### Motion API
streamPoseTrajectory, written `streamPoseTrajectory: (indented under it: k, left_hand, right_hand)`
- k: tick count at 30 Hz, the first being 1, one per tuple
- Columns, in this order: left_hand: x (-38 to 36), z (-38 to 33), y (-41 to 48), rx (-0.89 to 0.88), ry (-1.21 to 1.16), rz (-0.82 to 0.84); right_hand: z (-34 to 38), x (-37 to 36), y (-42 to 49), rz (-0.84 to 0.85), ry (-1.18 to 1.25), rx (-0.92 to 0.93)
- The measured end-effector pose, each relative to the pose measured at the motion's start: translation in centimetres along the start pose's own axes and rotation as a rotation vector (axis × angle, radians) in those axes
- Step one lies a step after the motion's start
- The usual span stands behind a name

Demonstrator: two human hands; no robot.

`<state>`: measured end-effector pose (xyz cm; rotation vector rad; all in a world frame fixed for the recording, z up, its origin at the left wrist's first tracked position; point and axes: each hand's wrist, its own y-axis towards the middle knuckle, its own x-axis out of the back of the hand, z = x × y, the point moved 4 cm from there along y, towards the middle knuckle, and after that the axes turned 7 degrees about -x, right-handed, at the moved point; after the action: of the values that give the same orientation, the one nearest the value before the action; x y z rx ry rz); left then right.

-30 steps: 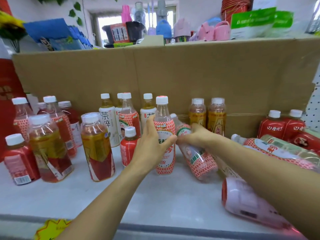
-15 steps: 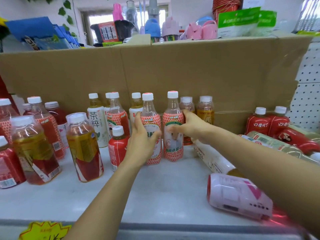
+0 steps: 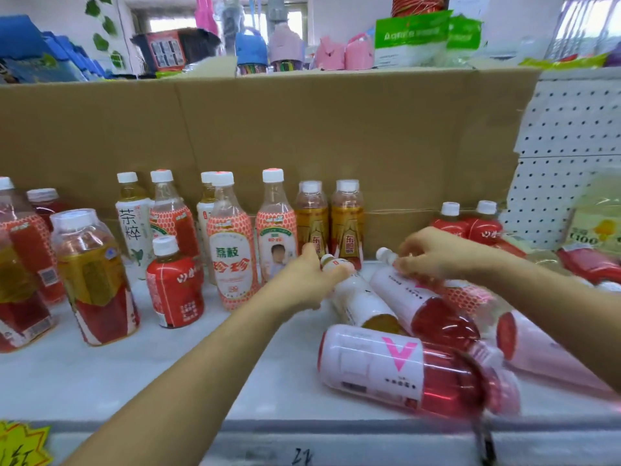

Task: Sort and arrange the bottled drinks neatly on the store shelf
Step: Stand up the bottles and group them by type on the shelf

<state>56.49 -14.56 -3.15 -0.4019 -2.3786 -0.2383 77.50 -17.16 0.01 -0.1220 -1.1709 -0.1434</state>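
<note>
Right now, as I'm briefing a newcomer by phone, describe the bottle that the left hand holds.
Find the cardboard wall behind the shelf, then the two amber bottles standing before it. In front lies a bottle gripped at the neck by the left hand: white label, golden drink, unlike the pink-labelled red bottles beside it.

Red-lattice bottle [image 3: 232,253] stands upright on the shelf [image 3: 151,381]; just right of it, white-labelled bottle [image 3: 359,304] and pink-labelled bottle [image 3: 401,292] lie toppled side by side, caps rearward.
</note>
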Motion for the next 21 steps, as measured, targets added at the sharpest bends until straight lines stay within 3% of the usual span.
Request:
streamPoseTrajectory:
  k: [5, 11, 16, 19, 21]
  left_hand:
    - [-3.1, -0.6, 3.4, 0.289, -0.007, 0.085]
    - [-4.6, 0.4, 4.6, 0.331, -0.173, 0.039]
    - [-4.1, -0.5, 3.7, 0.169, -0.249, -0.109]
    - [-3.0, -1.9, 2.9, -0.021, -0.267, -0.285]
    - [-2.2, -2.6, 2.4, -0.209, -0.131, -0.409]
  right_hand:
    - [0.1, 0.2, -1.7, 0.025, -0.275, 0.033]
    - [-0.3, -0.4, -4.8, 0.030, -0.489, 0.162]
    - [-1.8, -1.9, -5.5, 0.098, -0.377, 0.128]
    - [-2.4, -2.8, -5.4, 0.121, -0.333, 0.124]
    - [-2.6, -2.9, -5.5, 0.097, -0.293, 0.113]
